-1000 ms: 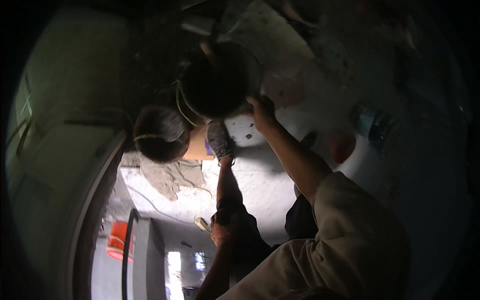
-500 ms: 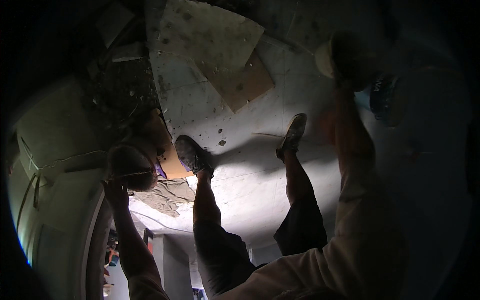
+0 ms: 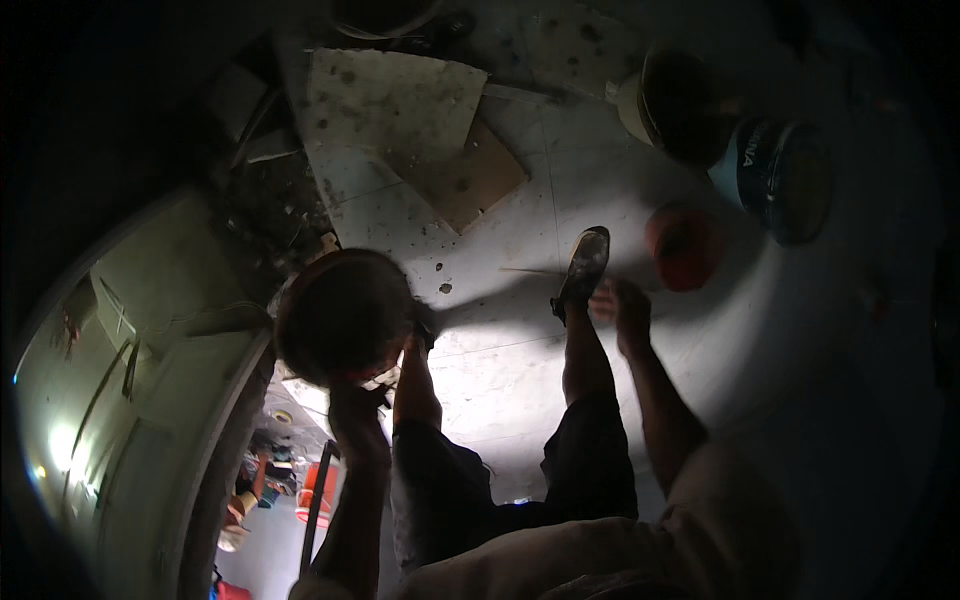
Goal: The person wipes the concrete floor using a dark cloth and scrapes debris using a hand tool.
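Observation:
A dark round bucket with a reddish rim is at the left, in front of my left foot, its mouth in deep shadow. My left hand is closed at its near edge, holding it; shadow hides most of the fingers. My right hand hangs beside my right shoe, a little blurred, its fingers loosely apart with nothing seen in them. Just to its right stands a red bucket. A pale bucket with a dark inside and a blue-and-black tub stand farther off at the right.
A stained pale board overlaps a brown sheet on the dusty floor. Dark rubble lies at the far left. By the doorway edge at the left are an orange bucket and another person.
My left hand and the dark bucket have moved right and look larger. My right hand has come down and nearer, away from the pale bucket. The red bucket now shows plainly.

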`<state>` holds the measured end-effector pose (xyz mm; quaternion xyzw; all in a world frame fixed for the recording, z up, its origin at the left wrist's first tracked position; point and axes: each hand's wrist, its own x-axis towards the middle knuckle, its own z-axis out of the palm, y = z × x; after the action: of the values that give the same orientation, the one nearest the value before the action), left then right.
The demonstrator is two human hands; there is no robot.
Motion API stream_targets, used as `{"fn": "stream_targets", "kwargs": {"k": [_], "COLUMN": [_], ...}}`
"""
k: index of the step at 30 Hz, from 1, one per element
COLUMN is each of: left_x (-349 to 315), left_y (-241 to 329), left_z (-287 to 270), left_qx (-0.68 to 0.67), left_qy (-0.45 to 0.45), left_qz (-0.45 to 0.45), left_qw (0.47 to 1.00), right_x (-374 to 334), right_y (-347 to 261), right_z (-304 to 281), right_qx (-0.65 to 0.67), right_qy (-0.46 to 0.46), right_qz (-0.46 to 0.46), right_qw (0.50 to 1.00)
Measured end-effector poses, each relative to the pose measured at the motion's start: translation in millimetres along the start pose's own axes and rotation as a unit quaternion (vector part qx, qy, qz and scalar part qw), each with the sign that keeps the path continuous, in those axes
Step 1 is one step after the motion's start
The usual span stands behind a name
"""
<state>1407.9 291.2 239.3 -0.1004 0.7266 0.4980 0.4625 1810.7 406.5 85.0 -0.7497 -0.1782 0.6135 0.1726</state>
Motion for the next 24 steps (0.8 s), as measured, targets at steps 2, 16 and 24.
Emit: {"fn": "stream_targets", "kwargs": {"k": [2,16,24], "left_x": [-6,36,332], "left_y": [-14,-145,-349], "left_z": [33,129,-345], "left_qx": [0.056,0.224,0.604], "left_qy": [-0.110,-0.332,0.126], "left_qz": [-0.063,0.084,0.094], "left_qw": [0.990,0.913,0.782], "right_x": [-41,49,87], "right_y": [-17,-84,-36], "right_z": [16,-7,87], "right_qx": [0.027,-0.249,-0.584], "right_qy": [0.013,0.020,0.067], "right_qz": [-0.004,-0.244,-0.494], "right_qw": [1.000,0.937,0.641]}}
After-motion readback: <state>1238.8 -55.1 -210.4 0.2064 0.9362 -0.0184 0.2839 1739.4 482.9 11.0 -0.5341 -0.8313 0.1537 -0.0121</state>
